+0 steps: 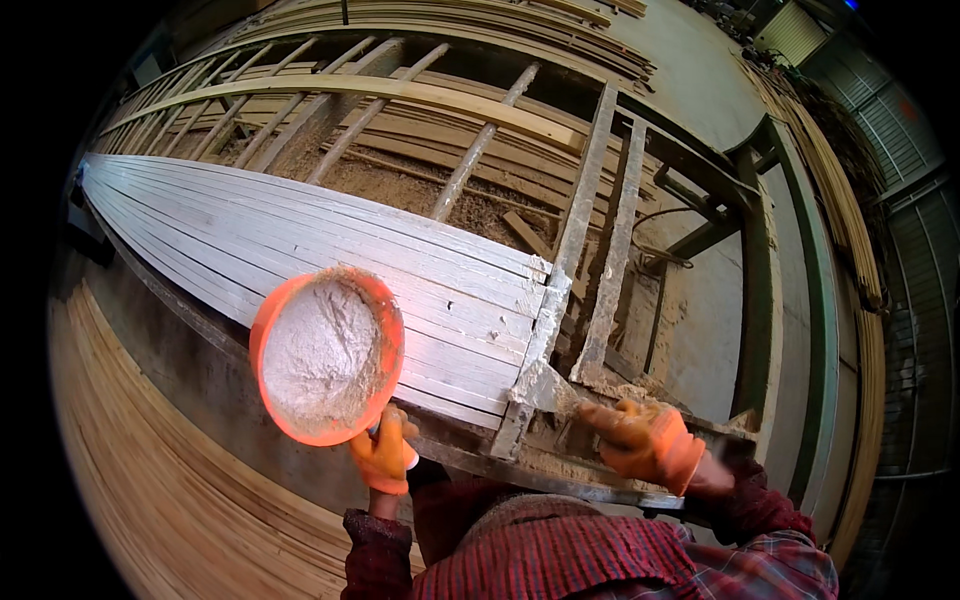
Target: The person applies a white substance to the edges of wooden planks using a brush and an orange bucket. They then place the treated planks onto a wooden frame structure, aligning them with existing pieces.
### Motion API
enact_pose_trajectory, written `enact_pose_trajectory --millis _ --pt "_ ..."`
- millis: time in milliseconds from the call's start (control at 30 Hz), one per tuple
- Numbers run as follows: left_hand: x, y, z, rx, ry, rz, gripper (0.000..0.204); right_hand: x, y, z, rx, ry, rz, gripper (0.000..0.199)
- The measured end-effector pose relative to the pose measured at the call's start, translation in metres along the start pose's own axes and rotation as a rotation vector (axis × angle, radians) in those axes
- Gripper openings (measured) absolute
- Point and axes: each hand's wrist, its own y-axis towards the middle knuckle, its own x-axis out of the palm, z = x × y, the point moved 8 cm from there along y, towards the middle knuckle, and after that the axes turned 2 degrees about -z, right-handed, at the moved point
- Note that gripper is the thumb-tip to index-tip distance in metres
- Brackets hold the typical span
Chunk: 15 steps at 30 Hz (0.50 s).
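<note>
My left hand (383,452), in an orange glove, is closed around the short handle of an orange bowl (262,330). Pale, thick putty (325,350) fills the bowl, and crumbs of it cling to the rim. Gloved in orange too, my right hand (645,440) grips a putty knife (545,388). Its smeared blade rests at the metal bar by the near right corner of a row of white-coated boards (440,300). The knife's handle is mostly hidden by my fingers. The boards lie side by side, with dark lines between them and lumps of putty on their right ends.
A metal rack (600,220) with crossbars (485,145) carries the boards. One bare plank (400,92) lies across its far side. Bare wood strips (180,470) are stacked at the lower left, others (850,200) at the right. A cable (665,255) loops near the rack's right end.
</note>
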Motion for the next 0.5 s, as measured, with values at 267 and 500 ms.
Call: enact_pose_trajectory --millis 267,500 --pt "0.006 0.000 0.009 -0.014 0.027 -0.022 0.023 0.129 -0.024 0.010 0.789 2.084 -0.162 0.049" --pt "-0.004 0.001 0.005 0.015 0.008 -0.014 0.017 0.071 -0.053 0.016 0.889 1.636 -0.039 0.060"
